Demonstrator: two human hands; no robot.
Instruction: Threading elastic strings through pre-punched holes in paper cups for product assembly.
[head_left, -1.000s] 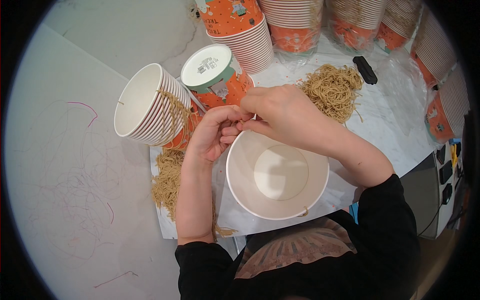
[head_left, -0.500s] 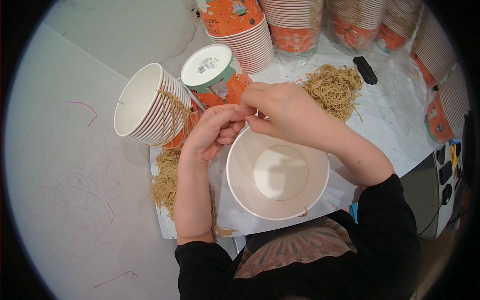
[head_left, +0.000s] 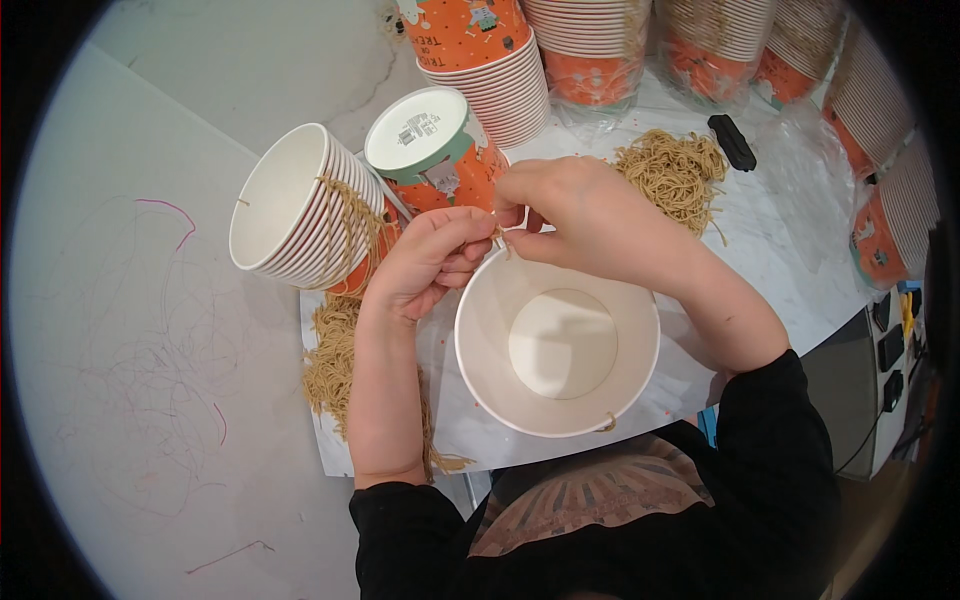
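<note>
One paper bucket [head_left: 563, 343], white inside, sits mouth up between the arms on the tabletop [head_left: 800, 270], right in front of the dark shirt. Both hands are at its far rim, so the opening is on the near side of the fingers, a bit right of the left hand [head_left: 430, 262] and partly under the right hand [head_left: 560, 210] and its forearm. Left one's got its fingers curled in, thumb and forefinger pinching a little bit of tan cord [head_left: 508, 250] whose loose tail pokes out just at the rim. Right one is curled too, thumb right next to that same cord, but honestly I can't tell if it's actually gripping it. Across on the near rim there's a small cord loop [head_left: 608, 424]. As for what's around: an upside-down orange bucket [head_left: 420, 135] is just past the fingertips, and a tilted stack of nested buckets [head_left: 285, 200] leans off to the left with cord draped down its side. One tangled cord pile [head_left: 675, 185] is beyond the right wrist, another cord heap [head_left: 335, 350] is partly behind the left forearm. Small black object [head_left: 732, 143] over by some crumpled clear plastic [head_left: 810, 160] too.
</note>
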